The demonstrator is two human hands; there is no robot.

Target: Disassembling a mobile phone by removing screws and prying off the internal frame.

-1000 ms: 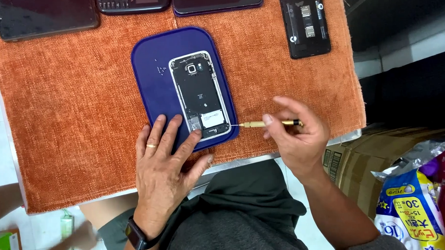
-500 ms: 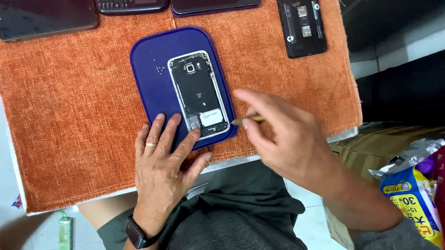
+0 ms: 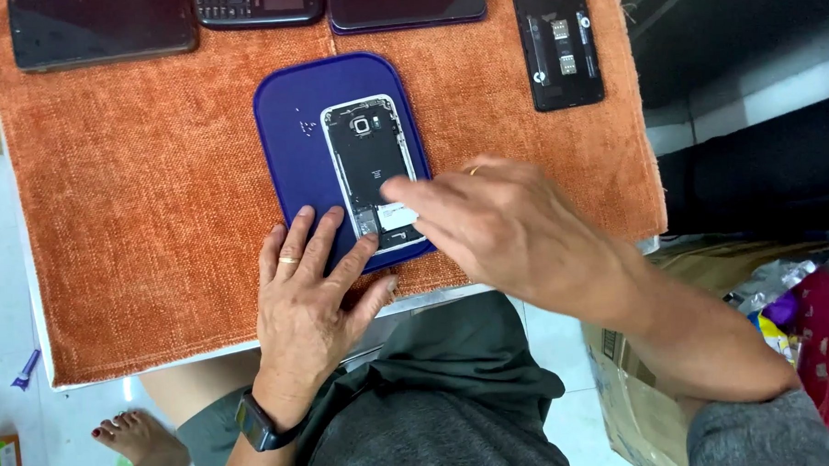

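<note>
Phone repair work fills the head view: an opened smartphone with its back cover off and black innards showing (image 3: pixel 373 170) lies on a dark blue rounded-rectangle mat (image 3: pixel 287 127), itself on an orange woven cloth (image 3: pixel 139 224). The left hand (image 3: pixel 311 296) lies flat with fingers spread, pinning the mat's lower edge and touching the phone's corner. The right hand (image 3: pixel 506 225) reaches across, forefinger on the phone's lower half; a gold tip peeks behind it, though whether it grips a tool I cannot tell. I judge this a probing step needing careful fingertip pressure. Four other devices (image 3: pixel 557 40) line the cloth's far edge.
</note>
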